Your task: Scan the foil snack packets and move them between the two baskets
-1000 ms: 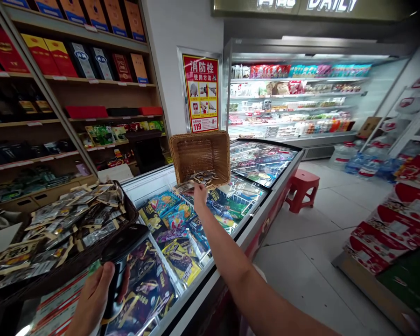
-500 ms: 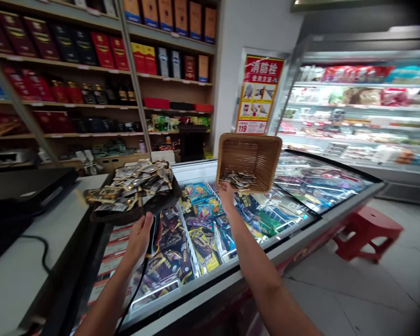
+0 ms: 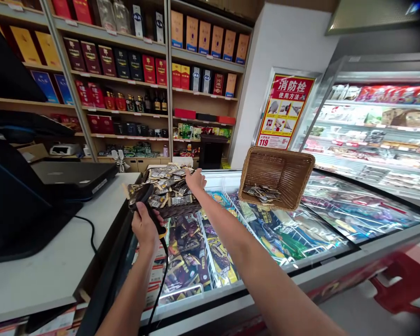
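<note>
My left hand (image 3: 147,226) is closed around the handle of a black corded barcode scanner (image 3: 145,196), its head in front of a dark woven basket (image 3: 178,211). That basket is heaped with small flat packets (image 3: 166,179) in dark and light wrappers. My right hand (image 3: 196,181) is at the basket's right side, against the heap, its fingers curled; what they hold, if anything, is hidden. To the right, a tan wicker basket (image 3: 297,175) is tilted towards me on the freezer's glass top, with a small pile of similar packets (image 3: 262,193) at its lower side.
Under the baskets stands a glass-topped chest freezer (image 3: 336,261) full of packaged goods. A white counter (image 3: 56,247) with dark equipment is on the left. Boxed bottles line the rear shelves (image 3: 133,83). A red stool (image 3: 402,280) stands at right, near an open refrigerated display (image 3: 378,126).
My right hand has left the wicker basket and moved left to the packets in the dark basket. The scanner has risen and tilted towards that heap. The view has shifted left.
</note>
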{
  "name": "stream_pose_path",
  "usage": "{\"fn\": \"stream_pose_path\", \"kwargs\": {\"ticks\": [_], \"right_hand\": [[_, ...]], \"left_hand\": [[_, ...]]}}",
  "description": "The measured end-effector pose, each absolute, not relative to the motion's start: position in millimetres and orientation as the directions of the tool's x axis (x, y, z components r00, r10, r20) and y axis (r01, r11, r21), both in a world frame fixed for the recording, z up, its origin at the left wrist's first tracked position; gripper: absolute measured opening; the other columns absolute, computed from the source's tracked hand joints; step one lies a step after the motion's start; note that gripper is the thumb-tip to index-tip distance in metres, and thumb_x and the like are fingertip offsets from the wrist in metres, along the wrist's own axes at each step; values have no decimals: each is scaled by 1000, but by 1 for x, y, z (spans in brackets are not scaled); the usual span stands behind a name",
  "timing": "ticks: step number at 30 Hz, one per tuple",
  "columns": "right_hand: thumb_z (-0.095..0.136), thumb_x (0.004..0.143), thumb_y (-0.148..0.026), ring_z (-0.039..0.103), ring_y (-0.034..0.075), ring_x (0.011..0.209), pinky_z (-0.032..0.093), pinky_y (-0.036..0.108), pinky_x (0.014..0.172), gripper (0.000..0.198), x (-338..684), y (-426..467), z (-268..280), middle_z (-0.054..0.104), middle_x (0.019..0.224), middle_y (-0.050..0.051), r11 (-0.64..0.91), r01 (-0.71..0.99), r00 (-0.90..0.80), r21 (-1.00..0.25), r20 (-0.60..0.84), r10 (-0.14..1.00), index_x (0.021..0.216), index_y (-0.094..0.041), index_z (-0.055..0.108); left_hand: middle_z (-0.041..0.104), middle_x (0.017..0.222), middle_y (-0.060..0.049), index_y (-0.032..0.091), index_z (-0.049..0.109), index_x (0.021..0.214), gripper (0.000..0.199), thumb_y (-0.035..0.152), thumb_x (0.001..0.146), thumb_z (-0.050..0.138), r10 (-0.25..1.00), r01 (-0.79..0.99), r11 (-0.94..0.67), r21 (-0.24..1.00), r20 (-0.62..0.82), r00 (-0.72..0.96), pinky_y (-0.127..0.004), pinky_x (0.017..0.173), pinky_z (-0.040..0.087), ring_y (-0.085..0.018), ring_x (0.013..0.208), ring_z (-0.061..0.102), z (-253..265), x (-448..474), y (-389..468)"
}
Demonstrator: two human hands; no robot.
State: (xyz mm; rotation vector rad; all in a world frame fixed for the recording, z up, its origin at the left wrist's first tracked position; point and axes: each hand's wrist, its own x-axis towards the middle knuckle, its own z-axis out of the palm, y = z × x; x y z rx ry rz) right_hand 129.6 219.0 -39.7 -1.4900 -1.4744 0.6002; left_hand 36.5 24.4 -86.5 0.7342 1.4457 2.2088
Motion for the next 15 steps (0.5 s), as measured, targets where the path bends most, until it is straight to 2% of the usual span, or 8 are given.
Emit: {"fn": "stream_pose_path", "kwargs": {"ticks": [3,6,8,11,13,15], "right_hand": [[73,97,-36,56,44,143,34,58,118,48,113,228,-31,77,121,25,84,515,178,-853,203,963,137,-14,59],[76,89,-20,57,38,143,33,52,120,49,105,229,-33,79,122,21,101,508,195,-856,229,954,135,-18,61],[72,88,-16,61,33,138,36,47,119,48,105,227,-36,80,121,15,135,444,213,-886,250,945,136,-21,62],[66,92,-21,71,27,119,46,39,107,35,122,221,-37,82,114,9,234,272,199,-933,292,935,127,-24,66],[64,94,-27,73,24,106,50,34,96,20,149,214,-39,81,108,7,322,165,195,-932,351,916,112,-24,71],[63,94,-35,71,23,97,51,31,88,15,187,203,-44,78,100,4,413,92,217,-906,423,880,98,-25,73]], "left_hand": [[63,57,3,24,55,79,67,90,88,57,647,-24,-357,934,229,-727,-27,41,45,-15,42,57,-91,38,23],[63,56,3,24,57,79,66,88,90,57,671,1,-359,933,259,-695,-28,43,47,-17,44,60,-94,38,24],[62,55,3,23,57,78,68,90,88,58,661,12,-368,930,270,-700,-28,41,46,-16,43,59,-94,39,24],[61,56,4,24,55,76,70,93,83,61,656,-1,-386,923,274,-703,-27,39,44,-14,41,57,-91,42,25],[62,57,4,24,55,76,71,94,80,65,682,-17,-394,919,280,-675,-26,38,44,-14,41,58,-88,46,25],[62,57,3,24,55,77,72,94,77,68,739,-41,-388,921,284,-611,-26,37,44,-16,44,61,-86,50,25]]}}
